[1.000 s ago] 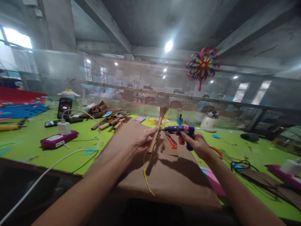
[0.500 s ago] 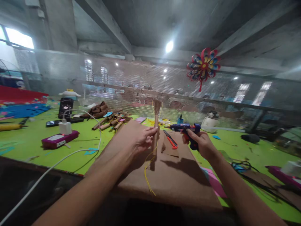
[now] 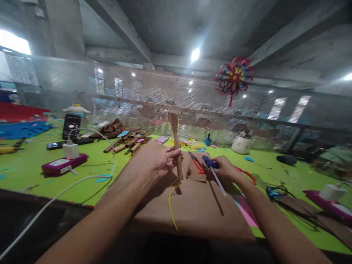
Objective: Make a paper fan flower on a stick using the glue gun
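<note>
My left hand (image 3: 167, 161) is closed round a small brown paper broom (image 3: 176, 137), held upright with its fringed end up. Yellow string (image 3: 171, 205) runs along the broom and hangs below onto the brown sheet (image 3: 192, 216). To the right, my right hand (image 3: 224, 168) grips a dark blue glue gun (image 3: 209, 162) low over the sheet. A whitish glue stick (image 3: 218, 180) juts from the gun toward me. Between the hands, a red and black utility knife (image 3: 197, 163) lies on a brown paper piece (image 3: 195, 175).
Brown paper rolls (image 3: 132, 141) are heaped at the back left. A purple power strip (image 3: 64, 164) with a white cable and a propped phone (image 3: 72, 126) stand left. Behind are a small blue bottle (image 3: 208, 139) and a white kettle-like jug (image 3: 242, 142). A mesh panel (image 3: 154, 95) borders the table.
My right hand has lowered the glue gun and turned it, so its nozzle no longer points at the broom. My left hand still holds the broom. The view has shifted slightly.
</note>
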Demonstrator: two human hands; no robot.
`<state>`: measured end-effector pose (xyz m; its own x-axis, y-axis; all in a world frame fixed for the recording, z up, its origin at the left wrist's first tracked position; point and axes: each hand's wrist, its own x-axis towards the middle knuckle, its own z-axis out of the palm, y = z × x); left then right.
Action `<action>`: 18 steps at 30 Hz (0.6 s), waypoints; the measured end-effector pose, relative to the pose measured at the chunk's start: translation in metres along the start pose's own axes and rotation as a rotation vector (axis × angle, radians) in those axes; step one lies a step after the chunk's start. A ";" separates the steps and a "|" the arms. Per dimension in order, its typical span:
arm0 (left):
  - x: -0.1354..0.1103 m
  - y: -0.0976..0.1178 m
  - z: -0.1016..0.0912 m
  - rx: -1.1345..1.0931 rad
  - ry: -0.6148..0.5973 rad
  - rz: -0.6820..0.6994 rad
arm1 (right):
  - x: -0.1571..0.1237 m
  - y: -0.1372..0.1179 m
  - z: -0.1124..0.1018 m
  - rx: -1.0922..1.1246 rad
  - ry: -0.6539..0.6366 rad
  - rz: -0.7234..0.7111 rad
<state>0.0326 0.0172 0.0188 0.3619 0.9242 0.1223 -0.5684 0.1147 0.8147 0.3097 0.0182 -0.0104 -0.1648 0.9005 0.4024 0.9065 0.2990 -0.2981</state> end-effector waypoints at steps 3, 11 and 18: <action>0.000 0.000 0.000 0.017 -0.009 0.017 | 0.000 0.014 -0.003 -0.065 -0.126 -0.048; 0.002 -0.004 -0.003 0.071 0.016 0.020 | -0.007 -0.069 -0.015 0.382 0.078 -0.187; 0.006 -0.008 -0.007 0.082 -0.070 0.117 | -0.007 -0.140 0.010 0.575 0.089 -0.224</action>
<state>0.0343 0.0244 0.0097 0.3487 0.9015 0.2564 -0.5489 -0.0253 0.8355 0.1802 -0.0264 0.0197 -0.2714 0.7738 0.5723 0.4950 0.6222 -0.6065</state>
